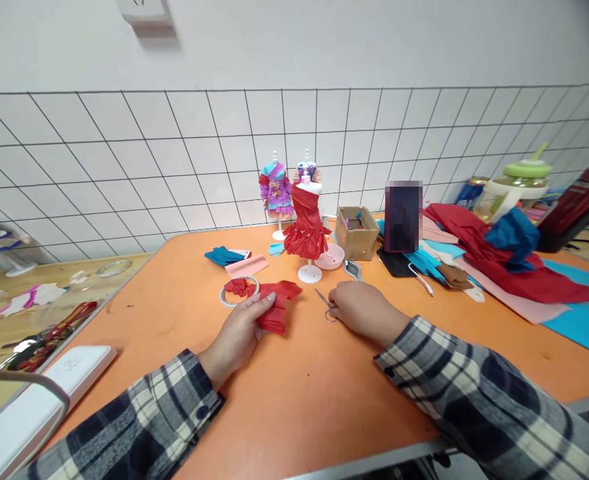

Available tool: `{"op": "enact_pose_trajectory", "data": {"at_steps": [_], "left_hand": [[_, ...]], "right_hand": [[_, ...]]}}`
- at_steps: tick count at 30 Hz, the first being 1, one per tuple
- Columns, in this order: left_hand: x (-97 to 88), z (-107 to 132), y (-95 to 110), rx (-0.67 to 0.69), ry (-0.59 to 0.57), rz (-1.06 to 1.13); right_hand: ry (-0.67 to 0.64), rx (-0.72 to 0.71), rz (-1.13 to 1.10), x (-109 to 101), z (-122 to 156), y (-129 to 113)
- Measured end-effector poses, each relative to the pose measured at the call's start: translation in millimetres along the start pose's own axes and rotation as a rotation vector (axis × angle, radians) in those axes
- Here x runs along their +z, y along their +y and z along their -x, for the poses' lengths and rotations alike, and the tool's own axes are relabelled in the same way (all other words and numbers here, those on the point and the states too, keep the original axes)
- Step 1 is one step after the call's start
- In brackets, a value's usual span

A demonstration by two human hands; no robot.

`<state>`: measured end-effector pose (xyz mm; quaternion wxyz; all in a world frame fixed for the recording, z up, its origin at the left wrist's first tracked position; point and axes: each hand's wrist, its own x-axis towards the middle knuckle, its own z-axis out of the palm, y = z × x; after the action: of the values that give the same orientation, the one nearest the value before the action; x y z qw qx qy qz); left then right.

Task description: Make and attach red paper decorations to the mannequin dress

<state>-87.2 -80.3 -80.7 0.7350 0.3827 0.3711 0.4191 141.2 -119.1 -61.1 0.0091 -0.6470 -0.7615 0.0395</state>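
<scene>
My left hand [241, 328] pinches a folded piece of red crepe paper [275, 313] between thumb and fingers, low over the table. Small scissors [327, 308] are in my right hand [361, 308], their blades pointing to the upper left, apart from the paper. Between and beyond my hands stands a mini dress form in a red ruffled dress [306, 217] on a white round base [309, 272]. A roll of tape [223, 293] lies just beyond my left hand, with red scraps [240, 287] inside its ring.
Two more dressed forms, one in a purple outfit [277, 190], stand behind. A cardboard box [358, 235], pink dish [331, 257] and upright phone [403, 217] are at back right. Red crepe sheets [504, 257] and a bottle [519, 183] lie farther right. A white power strip [49, 400] is at left.
</scene>
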Motion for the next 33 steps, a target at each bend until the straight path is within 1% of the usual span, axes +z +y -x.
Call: {"op": "enact_pose_trajectory", "data": {"at_steps": [4,6,8,11,13,15,16,18,19,21,23,25,29,31,33], "left_hand": [[1.0,-1.5,5.3,-0.127,0.138,0.022],[-0.7,-2.5,5.7,-0.116,0.150,0.053],[-3.5,-3.5,3.4,-0.047,0.092,0.052],[-7.6,-4.7,-1.2,0.049,-0.030,-0.023],[-8.9,-5.3,-2.2,0.103,-0.067,-0.079],[-9.1,-5.5,-1.2,0.146,-0.067,-0.117],[-9.0,-5.5,-0.4,0.155,-0.066,-0.132],[-8.6,-5.2,1.2,0.154,-0.072,-0.160],[-8.4,-5.0,1.6,0.151,-0.078,-0.175],[-8.7,-4.9,1.5,0.152,-0.096,-0.207],[-9.5,-5.3,0.4,0.173,-0.113,-0.238],[-10.5,-5.8,-0.6,0.196,-0.123,-0.250],[-11.0,-4.9,-0.8,0.190,-0.160,-0.250],[-10.6,-3.8,-0.5,0.174,-0.199,-0.272],[-10.8,-3.0,-1.0,0.162,-0.245,-0.309]], "right_hand": [[-0.062,0.034,0.066,-6.6,8.2,-17.5],[-0.052,0.029,0.063,-4.3,10.0,-19.5],[-0.022,0.028,0.048,0.8,9.9,-17.9],[0.031,0.048,0.024,8.4,6.0,-10.9],[0.065,0.048,-0.005,11.6,1.1,-3.8],[0.101,0.010,-0.140,14.6,-4.9,3.5],[0.114,-0.023,-0.258,16.4,-7.8,6.3],[0.105,-0.097,-0.575,20.7,-12.7,8.1],[0.069,-0.127,-0.746,22.7,-14.2,7.0],[-0.051,-0.147,-1.061,25.2,-14.7,1.4],[-0.207,-0.126,-1.276,23.9,-12.0,-5.7],[-0.346,-0.124,-1.363,19.2,-7.4,-10.6],[-0.633,-0.200,-1.433,9.0,0.7,-10.8],[-0.707,-0.207,-1.491,7.0,2.6,-9.4],[-0.715,-0.205,-1.520,6.8,3.6,-9.2]]}}
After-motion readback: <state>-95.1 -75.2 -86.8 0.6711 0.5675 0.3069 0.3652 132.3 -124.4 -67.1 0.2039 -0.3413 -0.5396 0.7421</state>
